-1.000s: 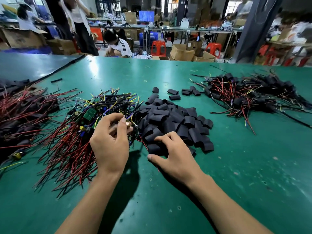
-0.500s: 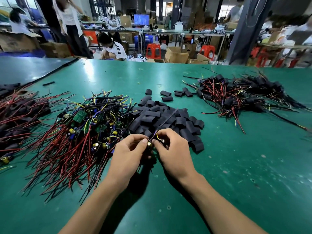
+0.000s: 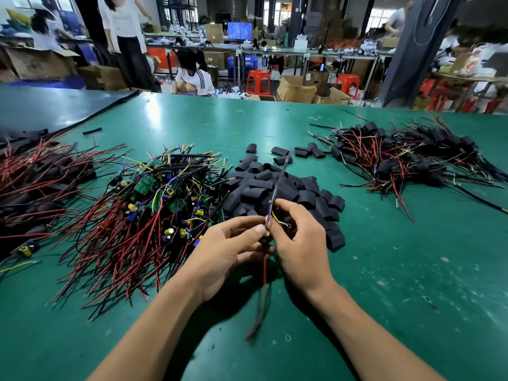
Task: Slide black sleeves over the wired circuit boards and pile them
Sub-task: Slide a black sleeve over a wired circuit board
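Note:
My left hand and my right hand meet above the green table, both pinching one wired circuit board; its red and black wires hang down toward me and a dark lead sticks up. A black sleeve seems tucked under my right fingers, mostly hidden. Behind the hands lies a heap of loose black sleeves. To the left is a pile of bare boards with red, yellow and blue wires. At the right lies a pile of sleeved boards.
Another heap of sleeved, red-wired pieces lies at the far left edge. A few stray sleeves sit behind the heap. Beyond the table are cardboard boxes, red stools and people, one crouching.
My left hand left the bare-board pile and my right hand left the sleeve heap. Both came together in front of me, holding one board with its wires now hanging down.

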Tool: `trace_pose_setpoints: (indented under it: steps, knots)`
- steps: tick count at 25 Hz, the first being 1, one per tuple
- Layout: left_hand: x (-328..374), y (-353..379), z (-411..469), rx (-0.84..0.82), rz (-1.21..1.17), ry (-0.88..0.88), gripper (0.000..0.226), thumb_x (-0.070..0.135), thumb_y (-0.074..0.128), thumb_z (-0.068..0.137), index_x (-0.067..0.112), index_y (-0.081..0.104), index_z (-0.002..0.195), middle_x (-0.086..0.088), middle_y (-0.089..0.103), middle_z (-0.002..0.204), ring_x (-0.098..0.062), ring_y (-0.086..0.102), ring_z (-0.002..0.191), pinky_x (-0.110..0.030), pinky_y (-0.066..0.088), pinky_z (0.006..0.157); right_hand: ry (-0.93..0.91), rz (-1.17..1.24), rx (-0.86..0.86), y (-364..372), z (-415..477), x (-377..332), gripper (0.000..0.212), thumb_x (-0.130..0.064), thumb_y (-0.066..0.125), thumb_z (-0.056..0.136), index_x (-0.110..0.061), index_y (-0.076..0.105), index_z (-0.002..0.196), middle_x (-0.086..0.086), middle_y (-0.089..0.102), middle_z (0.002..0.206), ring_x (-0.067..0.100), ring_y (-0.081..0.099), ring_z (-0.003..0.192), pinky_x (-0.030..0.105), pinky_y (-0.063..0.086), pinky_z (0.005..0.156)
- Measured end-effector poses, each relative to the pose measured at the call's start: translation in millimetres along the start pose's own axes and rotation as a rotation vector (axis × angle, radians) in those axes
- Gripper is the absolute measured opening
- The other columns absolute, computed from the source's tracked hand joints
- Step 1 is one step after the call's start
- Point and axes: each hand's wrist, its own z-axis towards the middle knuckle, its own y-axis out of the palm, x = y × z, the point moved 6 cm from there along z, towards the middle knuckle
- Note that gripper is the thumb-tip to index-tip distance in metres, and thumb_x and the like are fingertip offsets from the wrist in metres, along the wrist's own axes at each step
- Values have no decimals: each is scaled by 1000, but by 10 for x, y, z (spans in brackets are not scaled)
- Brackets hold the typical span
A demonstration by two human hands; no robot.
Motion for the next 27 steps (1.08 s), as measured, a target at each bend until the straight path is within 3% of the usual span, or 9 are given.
trace_pose_setpoints:
  steps: [4, 7, 9, 11, 14, 16, 19, 23, 27]
  knots:
    - [35, -66, 4, 32, 315, 73, 17, 6, 64, 93, 11, 73, 107, -3, 73, 82, -11, 56, 63, -22, 44, 58, -16, -7, 4, 10, -3, -63, 34, -23, 64, 92, -21, 66, 126, -11, 66, 113, -2, 59, 106, 8, 40, 92]
    - [97, -86, 20, 40, 73, 89, 25, 3, 60, 93, 8, 71, 115, -8, 73, 90, -16, 61, 64, -24, 51, 59, 66, 60, 35, -19, 36, -6, 41, -25, 60, 94, -23, 61, 134, -9, 64, 119, -2, 56, 110, 10, 39, 98]
    - [171, -87, 19, 34, -130, 137, 23, 0, 57, 92, 2, 67, 112, -14, 71, 89, -20, 65, 64, -25, 57, 59, 210, 191, 68, -48, 70, 114, 35, -24, 62, 95, -30, 62, 129, -1, 69, 114, 14, 64, 100, 31, 51, 97]
    - [234, -105, 21, 31, -226, 196, 17, -1, 55, 91, 1, 63, 105, -18, 70, 93, -28, 71, 74, -30, 61, 70, 368, 380, 119, -74, 90, 203, 23, -18, 66, 94, -29, 65, 115, 9, 72, 97, 35, 69, 81, 49, 59, 79]
    - [277, -187, 39, 94, -286, 226, 13, -6, 49, 95, 3, 58, 96, -25, 67, 100, -38, 72, 91, -36, 61, 79, 526, 691, 228, -152, 126, 309, 18, -7, 65, 94, -14, 55, 107, 18, 69, 95, 31, 73, 68, 37, 60, 62]
    - [293, -253, 45, 163, -285, 232, 15, -8, 47, 95, 2, 56, 92, -29, 65, 102, -42, 71, 94, -40, 60, 83, 570, 802, 264, -209, 161, 370, 19, -5, 62, 96, -12, 52, 111, 10, 70, 86, 28, 73, 67, 32, 59, 61]
    - [291, -296, 47, 225, -268, 248, 15, -11, 53, 90, 4, 55, 85, -25, 66, 98, -40, 72, 91, -38, 60, 83, 612, 826, 287, -271, 181, 444, 17, -8, 59, 97, -12, 58, 114, 3, 67, 80, 24, 71, 66, 30, 58, 60]
    - [272, -285, 47, 237, -286, 242, 19, -10, 57, 88, 6, 54, 78, -19, 68, 95, -37, 73, 91, -34, 61, 82, 627, 813, 347, -338, 187, 507, 4, -17, 65, 96, -14, 63, 98, 4, 60, 75, 14, 65, 58, 25, 55, 57]
    - [269, -278, 36, 218, -387, 202, 20, -9, 56, 89, 6, 54, 76, -17, 72, 93, -36, 73, 96, -29, 61, 74, 602, 909, 364, -344, 217, 484, 16, -25, 74, 88, -14, 62, 88, -2, 58, 63, 10, 59, 52, 23, 52, 52]
